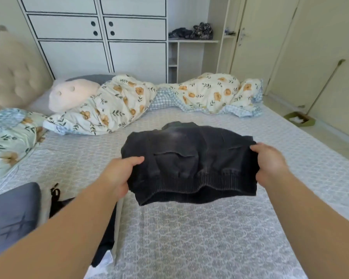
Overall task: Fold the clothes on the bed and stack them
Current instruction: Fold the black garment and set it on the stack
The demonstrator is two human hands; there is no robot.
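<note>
A folded dark grey knit sweater (189, 162) hangs in the air above the middle of the bed (189, 238). My left hand (119, 176) grips its left edge, thumb on top. My right hand (270, 164) grips its right edge the same way. The ribbed hem faces me and sags a little between the two hands. A black garment (107, 234) lies on the bed at the lower left, partly hidden under my left forearm. Beside it, at the left edge, lies a grey-blue folded piece (12, 214).
A floral duvet (117, 105) is bunched along the far side of the bed, with a pale pink cushion (71, 95) and a floral pillow (6, 137) at the left. A white wardrobe (101, 37) stands behind. A broom and dustpan (302, 117) stand on the floor at the right.
</note>
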